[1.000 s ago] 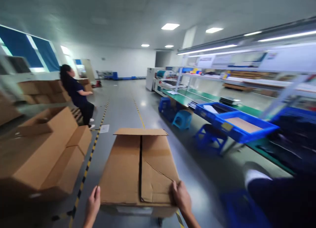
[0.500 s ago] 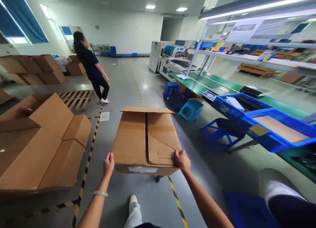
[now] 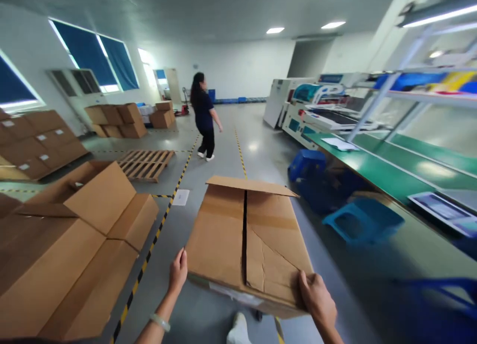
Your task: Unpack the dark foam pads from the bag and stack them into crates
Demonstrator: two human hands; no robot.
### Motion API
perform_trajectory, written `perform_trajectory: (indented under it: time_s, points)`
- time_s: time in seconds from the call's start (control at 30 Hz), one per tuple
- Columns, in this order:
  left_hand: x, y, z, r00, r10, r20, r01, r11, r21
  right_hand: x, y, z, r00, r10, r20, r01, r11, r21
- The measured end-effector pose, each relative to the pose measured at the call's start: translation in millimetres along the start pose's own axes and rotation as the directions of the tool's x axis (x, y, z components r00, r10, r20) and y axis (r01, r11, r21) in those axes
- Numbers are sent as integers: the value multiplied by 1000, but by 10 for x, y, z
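Observation:
In front of me is a large brown cardboard box [image 3: 219,240], its top flaps folded down with a dark gap between them. One flap at the far edge sticks up a little, and the right-hand flap is creased. My left hand [image 3: 179,270] grips the near left corner, fingers closed against the side. At the near right corner, my right hand [image 3: 318,297] is closed on the edge, thumb on top. A caster wheel [image 3: 259,315] shows below the box; whatever carries it is mostly hidden.
Open cardboard boxes [image 3: 74,264] lie to the left, with a wooden pallet [image 3: 147,164] beyond. A person [image 3: 203,115] walks ahead beside the yellow-black floor tape [image 3: 160,230]. Blue stools [image 3: 363,220] and a green workbench [image 3: 395,160] line the right, with a white machine [image 3: 316,105] farther off.
My view has swung left and moved forward, so the stools and workbench are nearer on the right. Both hands stay on the box. The person ahead has walked on.

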State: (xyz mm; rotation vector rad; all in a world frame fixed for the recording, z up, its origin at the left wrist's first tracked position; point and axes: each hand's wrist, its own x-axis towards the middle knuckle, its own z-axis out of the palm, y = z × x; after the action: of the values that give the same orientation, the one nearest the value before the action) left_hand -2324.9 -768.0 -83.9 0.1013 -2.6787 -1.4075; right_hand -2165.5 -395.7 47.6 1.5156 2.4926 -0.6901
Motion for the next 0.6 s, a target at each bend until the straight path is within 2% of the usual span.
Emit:
perform_trajectory:
  time_s: [0.13, 0.33, 0.6]
  points:
    - [497, 159, 320, 998, -13, -67, 13, 1000, -4, 636, -461, -101, 996, -86, 13, 86, 996, 23]
    - [1315, 366, 749, 991, -48, -127, 45, 999, -28, 1461, -1255, -233, 988, -142, 63, 140, 990, 31]
    - [2566, 686, 1233, 965, -73, -254, 36, 988, -150, 2454, -2396, -231, 983, -159, 89, 162, 986, -31]
